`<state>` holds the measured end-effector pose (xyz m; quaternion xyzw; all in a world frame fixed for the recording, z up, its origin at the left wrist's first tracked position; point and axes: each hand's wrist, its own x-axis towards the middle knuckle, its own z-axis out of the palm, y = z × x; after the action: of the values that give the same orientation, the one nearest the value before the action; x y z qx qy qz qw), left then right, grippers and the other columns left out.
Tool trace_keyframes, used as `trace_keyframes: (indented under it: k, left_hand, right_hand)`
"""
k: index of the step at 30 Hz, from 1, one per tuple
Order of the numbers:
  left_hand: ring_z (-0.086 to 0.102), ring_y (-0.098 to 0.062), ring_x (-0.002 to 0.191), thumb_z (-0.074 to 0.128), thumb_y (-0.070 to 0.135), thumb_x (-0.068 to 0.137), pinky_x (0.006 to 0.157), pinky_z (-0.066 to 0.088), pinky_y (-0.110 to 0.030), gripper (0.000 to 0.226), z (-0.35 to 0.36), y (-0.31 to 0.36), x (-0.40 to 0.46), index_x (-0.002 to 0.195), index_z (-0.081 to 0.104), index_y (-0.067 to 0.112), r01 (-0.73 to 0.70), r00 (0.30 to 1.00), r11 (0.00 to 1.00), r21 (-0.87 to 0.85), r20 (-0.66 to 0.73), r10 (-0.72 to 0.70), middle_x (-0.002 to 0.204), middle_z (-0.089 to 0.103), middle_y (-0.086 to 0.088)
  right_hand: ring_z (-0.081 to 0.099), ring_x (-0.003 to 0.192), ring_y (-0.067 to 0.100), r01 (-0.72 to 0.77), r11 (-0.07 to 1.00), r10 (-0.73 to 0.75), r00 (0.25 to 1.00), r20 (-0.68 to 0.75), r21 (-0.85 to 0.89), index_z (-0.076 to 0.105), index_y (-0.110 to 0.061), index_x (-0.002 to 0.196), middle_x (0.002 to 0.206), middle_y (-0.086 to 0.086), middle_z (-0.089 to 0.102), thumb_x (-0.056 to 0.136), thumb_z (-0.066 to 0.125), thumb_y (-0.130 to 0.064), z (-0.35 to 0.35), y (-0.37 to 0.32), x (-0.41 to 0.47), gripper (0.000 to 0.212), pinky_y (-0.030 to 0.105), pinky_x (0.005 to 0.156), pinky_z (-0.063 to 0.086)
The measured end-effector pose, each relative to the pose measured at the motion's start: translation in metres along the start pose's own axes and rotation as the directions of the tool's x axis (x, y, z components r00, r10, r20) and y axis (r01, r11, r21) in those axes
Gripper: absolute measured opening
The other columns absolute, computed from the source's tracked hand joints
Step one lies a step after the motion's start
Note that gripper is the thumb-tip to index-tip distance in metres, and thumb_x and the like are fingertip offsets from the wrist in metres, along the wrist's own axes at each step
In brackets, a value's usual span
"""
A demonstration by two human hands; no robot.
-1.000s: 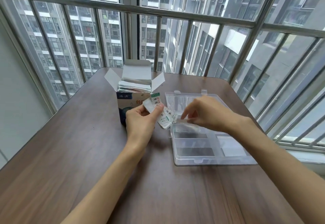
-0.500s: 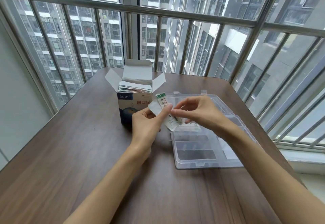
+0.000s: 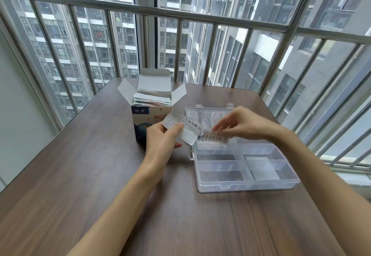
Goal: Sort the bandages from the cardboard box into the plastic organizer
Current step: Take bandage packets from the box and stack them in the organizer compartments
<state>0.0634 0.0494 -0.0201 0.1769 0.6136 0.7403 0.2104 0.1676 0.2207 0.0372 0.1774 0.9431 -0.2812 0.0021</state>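
Observation:
An open cardboard box [image 3: 152,113] full of wrapped bandages stands at the table's far middle, flaps spread. To its right lies the clear plastic organizer [image 3: 247,187] with its lid open and several compartments. My left hand [image 3: 161,142] grips a small stack of white bandages [image 3: 185,130] in front of the box. My right hand [image 3: 244,124] pinches one bandage [image 3: 215,137] just above the organizer's far-left compartment, where some bandages [image 3: 208,145] lie.
The brown wooden table [image 3: 84,175] fills the view, its edges close on the left, far and right sides. A metal railing [image 3: 200,17] and windows stand right behind it.
My right hand has drawn one bandage off the left hand's stack and carried it right, over the organizer. The view has shifted slightly.

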Motion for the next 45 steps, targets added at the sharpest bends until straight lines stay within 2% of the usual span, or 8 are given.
trace_keyframes:
  k: [5,11,14,17,23,36,40,45]
  left_hand:
    - [0.063,0.004,0.06,0.06,0.007,0.089,0.053,0.051,-0.013,0.015,0.0,0.002,-0.002,0.084,0.068,0.019,0.066,0.997,0.994,-0.09,0.051,-0.062,0.069,0.071,0.012]
    - [0.07,-0.006,0.083,0.061,0.012,0.091,0.059,0.054,-0.017,0.011,0.001,0.005,-0.003,0.097,0.067,0.019,0.13,0.983,0.983,-0.127,0.145,-0.112,0.093,0.075,0.003]
    - [0.07,-0.008,0.086,0.06,0.012,0.091,0.061,0.056,-0.018,0.01,0.003,0.005,-0.005,0.096,0.068,0.016,0.166,0.971,0.972,-0.169,0.199,-0.131,0.096,0.075,0.0]
    - [0.07,-0.007,0.084,0.059,0.014,0.091,0.062,0.056,-0.017,0.013,0.005,0.005,-0.005,0.101,0.068,0.014,0.196,0.958,0.961,-0.193,0.245,-0.147,0.096,0.075,0.0]
    - [0.069,0.001,0.079,0.069,0.026,0.084,0.054,0.048,-0.013,0.023,0.006,0.006,-0.01,0.106,0.069,0.018,0.115,0.986,0.991,-0.068,0.127,-0.105,0.094,0.075,0.005]
    - [0.069,-0.003,0.07,0.072,0.016,0.078,0.059,0.051,-0.012,0.01,0.006,0.009,-0.007,0.088,0.072,0.016,0.159,0.972,0.978,-0.134,0.194,-0.131,0.079,0.075,0.003]
    - [0.068,0.0,0.066,0.071,0.015,0.08,0.056,0.05,-0.011,0.006,0.007,0.007,-0.008,0.086,0.071,0.016,0.155,0.974,0.982,-0.111,0.183,-0.133,0.074,0.074,0.005]
    - [0.069,-0.001,0.064,0.07,0.012,0.082,0.053,0.049,-0.012,0.005,0.008,0.007,-0.008,0.087,0.07,0.014,0.176,0.975,0.973,-0.15,0.162,-0.151,0.072,0.074,0.006]
  right_hand:
    - [0.063,0.059,0.005,0.031,0.97,-0.011,0.996,0.087,-0.241,0.078,-0.023,0.086,0.07,-0.007,0.071,0.078,0.074,-0.015,0.01,-0.012,0.015,0.013,0.016,0.056,0.049]
    - [0.058,0.06,0.006,0.026,0.857,-0.078,0.994,-0.08,-0.514,0.076,-0.027,0.073,0.062,-0.016,0.06,0.074,0.077,-0.033,0.017,-0.013,0.013,0.006,0.019,0.051,0.037]
    - [0.065,0.058,0.004,0.012,0.999,-0.025,0.965,-0.26,-0.051,0.076,-0.02,0.084,0.069,-0.011,0.069,0.086,0.067,-0.033,0.009,-0.011,0.002,0.016,0.015,0.055,0.046]
    - [0.071,0.073,0.009,-0.038,0.879,0.127,0.979,-0.157,0.476,0.071,-0.019,0.101,0.088,-0.001,0.074,0.087,0.06,-0.038,0.016,-0.021,-0.012,0.026,0.019,0.06,0.055]
    - [0.068,0.07,0.013,-0.027,0.623,0.225,0.963,-0.146,0.782,0.068,-0.002,0.106,0.088,0.011,0.073,0.081,0.071,-0.007,0.045,-0.027,-0.018,0.026,0.019,0.066,0.057]
    - [0.064,0.075,0.009,-0.131,0.231,0.158,0.983,0.096,0.964,0.067,-0.001,0.108,0.094,0.007,0.069,0.074,0.064,-0.019,0.028,-0.017,-0.031,0.039,0.016,0.062,0.055]
    - [0.066,0.071,0.009,-0.012,0.426,0.248,0.963,-0.104,0.905,0.069,-0.002,0.1,0.081,0.002,0.074,0.086,0.062,-0.011,0.033,-0.018,-0.03,0.019,0.016,0.062,0.054]
    - [0.069,0.07,0.006,0.265,0.764,0.172,0.795,-0.582,0.588,0.073,-0.011,0.094,0.079,-0.004,0.074,0.08,0.072,-0.005,0.043,-0.022,-0.031,0.015,0.016,0.064,0.055]
